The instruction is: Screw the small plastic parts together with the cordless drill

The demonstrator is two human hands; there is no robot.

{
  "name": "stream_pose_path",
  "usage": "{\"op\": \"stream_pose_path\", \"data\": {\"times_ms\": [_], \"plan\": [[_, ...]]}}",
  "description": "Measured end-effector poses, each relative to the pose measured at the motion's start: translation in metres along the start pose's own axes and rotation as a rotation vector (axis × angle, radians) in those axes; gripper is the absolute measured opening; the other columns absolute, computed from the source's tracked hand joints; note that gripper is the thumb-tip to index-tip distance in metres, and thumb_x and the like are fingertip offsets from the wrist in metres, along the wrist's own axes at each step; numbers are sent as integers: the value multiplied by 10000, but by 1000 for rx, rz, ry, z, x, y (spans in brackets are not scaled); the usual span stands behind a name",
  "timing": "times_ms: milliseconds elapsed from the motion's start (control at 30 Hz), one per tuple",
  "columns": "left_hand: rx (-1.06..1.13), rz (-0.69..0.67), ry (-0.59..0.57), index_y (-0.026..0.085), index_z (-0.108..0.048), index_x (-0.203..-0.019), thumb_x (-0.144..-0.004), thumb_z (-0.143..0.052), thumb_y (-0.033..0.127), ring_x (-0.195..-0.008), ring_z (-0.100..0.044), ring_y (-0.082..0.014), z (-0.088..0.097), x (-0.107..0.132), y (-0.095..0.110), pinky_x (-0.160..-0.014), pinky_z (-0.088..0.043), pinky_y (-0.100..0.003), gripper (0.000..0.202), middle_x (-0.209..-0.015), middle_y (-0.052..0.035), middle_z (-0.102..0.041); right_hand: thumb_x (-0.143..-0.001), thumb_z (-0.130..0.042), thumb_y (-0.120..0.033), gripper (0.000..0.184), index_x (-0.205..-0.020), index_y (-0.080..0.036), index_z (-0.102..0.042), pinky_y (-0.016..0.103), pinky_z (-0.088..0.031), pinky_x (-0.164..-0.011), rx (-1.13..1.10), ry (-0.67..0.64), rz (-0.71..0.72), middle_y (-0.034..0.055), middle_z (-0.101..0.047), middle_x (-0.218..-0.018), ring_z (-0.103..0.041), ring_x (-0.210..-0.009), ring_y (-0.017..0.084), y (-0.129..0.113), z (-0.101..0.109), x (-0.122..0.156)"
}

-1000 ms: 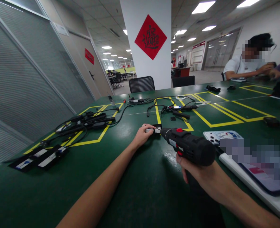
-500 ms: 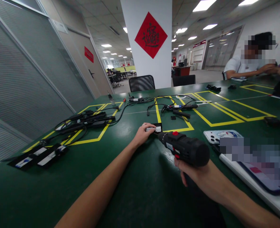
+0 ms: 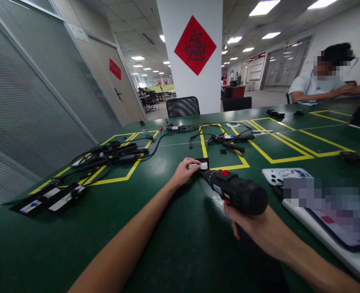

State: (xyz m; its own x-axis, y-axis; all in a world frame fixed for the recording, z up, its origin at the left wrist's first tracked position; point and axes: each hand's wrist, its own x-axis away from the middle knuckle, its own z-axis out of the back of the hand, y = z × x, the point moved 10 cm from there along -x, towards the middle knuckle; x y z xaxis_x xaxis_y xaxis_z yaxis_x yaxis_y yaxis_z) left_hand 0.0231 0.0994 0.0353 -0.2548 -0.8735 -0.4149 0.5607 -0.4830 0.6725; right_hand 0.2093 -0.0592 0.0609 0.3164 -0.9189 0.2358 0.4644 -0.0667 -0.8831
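My right hand [image 3: 239, 219] is wrapped round the grip of a black cordless drill [image 3: 237, 190] with red buttons. The drill's chuck points forward and left, and its tip ends at a small black piece with a white label [image 3: 204, 166] on the table. Whether the bit touches that piece I cannot tell. My left hand [image 3: 186, 171] pinches the same black piece from its left side, with a ring on one finger. Part of the piece is hidden behind my fingers.
Black cables and devices [image 3: 112, 152] lie at the left, with black labelled plates [image 3: 65, 198] nearer. Behind my hands are a corded pen-shaped tool [image 3: 233, 137] and yellow tape outlines [image 3: 204, 142]. Phones and a white laptop-like slab [image 3: 323, 240] lie right. A person [image 3: 317, 87] sits far right.
The drill and both hands stay almost exactly where they were. The camera view has shifted very slightly, and the person at the far right has moved their hands a little.
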Motion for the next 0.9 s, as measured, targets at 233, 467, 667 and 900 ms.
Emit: {"op": "stream_pose_path", "data": {"times_ms": [233,467,667,900], "plan": [[-13,11,-6,192,-643,-967,-815,-518,347,-979,-524,-187,-1,-1,-2,-918,-394,-325,250,-989,-57,-584,-827,-476,-355,342,-538,-178,-524,254,-377,-519,-5,-1,5,-6,-552,-537,-494,-509,114,2,-1,-2],[-19,14,-9,201,-647,-972,-811,-526,353,-957,-527,-184,-1,-1,-5,-900,-397,-319,252,-973,-54,-581,-827,-482,-330,190,-749,-177,-561,235,-381,-491,-14,26,42,-31,-557,-529,-516,-494,114,1,-1,-3],[-27,23,-22,204,-650,-985,-810,-521,370,-928,-531,-180,0,-1,-6,-873,-404,-308,273,-955,-51,-582,-832,-471,-345,297,-600,-173,-540,221,-395,-467,13,30,62,-15,-545,-535,-508,-485,104,-1,-1,-2],[-5,29,-39,205,-649,-989,-810,-520,380,-931,-525,-179,0,-2,-4,-869,-403,-308,282,-960,-50,-579,-807,-489,-303,208,-665,-170,-565,204,-389,-427,-18,43,67,-15,-553,-573,-490,-462,93,-7,-3,-1]]}}
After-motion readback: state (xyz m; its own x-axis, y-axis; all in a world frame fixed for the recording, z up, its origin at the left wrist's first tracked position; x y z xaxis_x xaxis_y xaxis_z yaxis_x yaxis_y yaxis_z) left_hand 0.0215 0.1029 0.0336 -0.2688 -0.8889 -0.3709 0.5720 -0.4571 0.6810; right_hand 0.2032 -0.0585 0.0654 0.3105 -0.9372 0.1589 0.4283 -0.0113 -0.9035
